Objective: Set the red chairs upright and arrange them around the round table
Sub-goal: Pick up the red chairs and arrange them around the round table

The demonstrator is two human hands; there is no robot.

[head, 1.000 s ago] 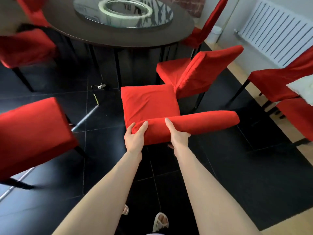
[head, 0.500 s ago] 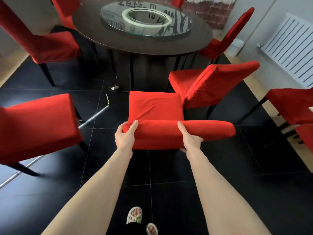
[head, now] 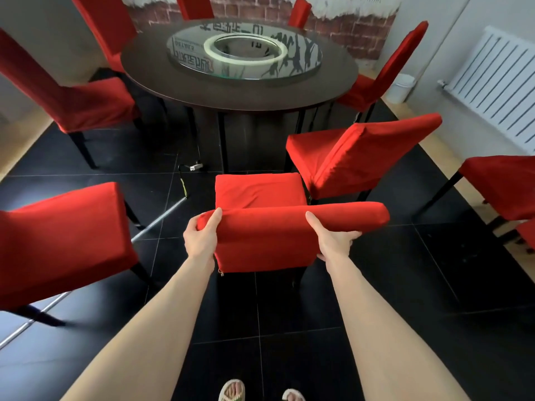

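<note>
The red chair (head: 260, 192) stands at frame centre, near the round table (head: 185, 85); left hand (head: 201, 240) and right hand (head: 333, 241) each close a grip round its padded backrest top; likely stiff, fairly heavy, loose cover.

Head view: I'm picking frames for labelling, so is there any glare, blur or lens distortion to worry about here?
In the head view, the glass turntable on the round table shows mirror reflections of the wall; wide-angle bending tilts the radiator and outer chairs outward; the near-left chair looks slightly soft, while the left hand, right hand and held chair are sharp.
</note>
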